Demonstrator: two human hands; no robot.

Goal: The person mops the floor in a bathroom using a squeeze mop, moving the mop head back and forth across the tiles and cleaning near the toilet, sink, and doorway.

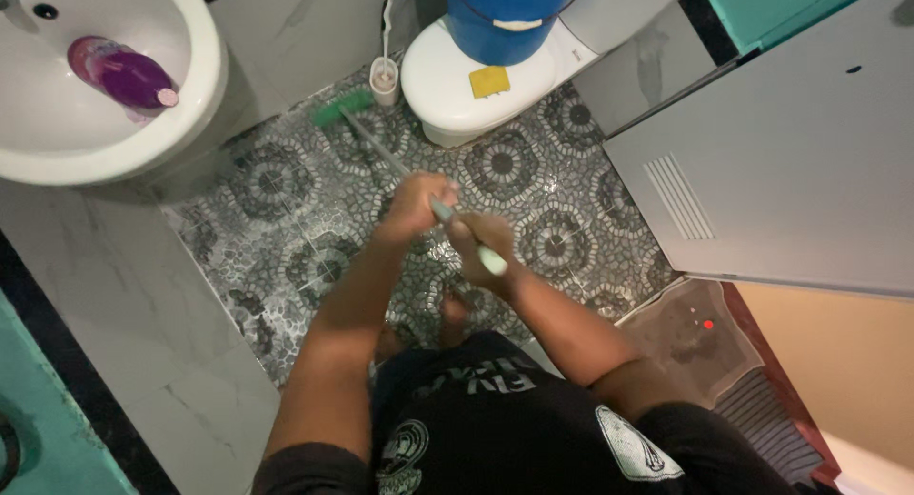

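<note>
Both hands grip the long pale handle of a scrub brush (381,145): the right hand (483,247) is clenched near its end, the left hand (415,205) closed further down. Its green head (343,107) rests on the patterned floor (543,233) between a toilet (457,86) and a toilet-brush holder (385,81).

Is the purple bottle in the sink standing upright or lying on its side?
Lying on its side. The purple bottle rests lengthwise inside the white sink, its cap pointing toward the right rim.
</note>
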